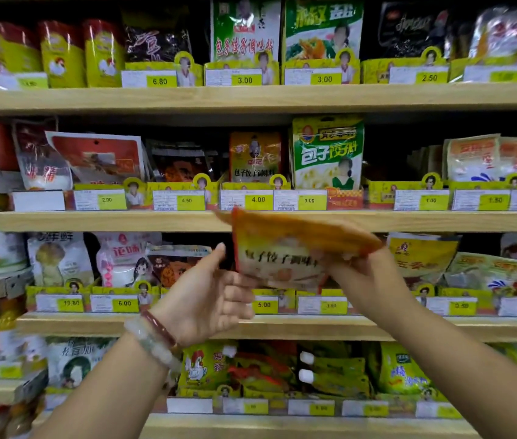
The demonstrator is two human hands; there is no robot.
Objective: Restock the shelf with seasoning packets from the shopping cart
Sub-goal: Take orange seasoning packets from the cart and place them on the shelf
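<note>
the right hand (366, 274) has its grip closed round the right side of an orange-and-yellow seasoning packet (285, 248), fingers and thumb pinching it, and holds it up in front of the shelving, level with the front lip of the middle shelf (124, 220). the left hand (209, 299) is beside the packet with fingers relaxed and spread, its fingertips at or under the packet's lower left corner; whether they touch is blurred. directly above, in the slot over the 4.00 price tag (257, 200), stands a matching orange packet (255, 156), the likely home for this one. that slot looks thinly filled, so this packet is still to be placed and more may follow. the shopping cart is out of view, so what is left to unload cannot be judged. neighbouring slots hold stock already.
</note>
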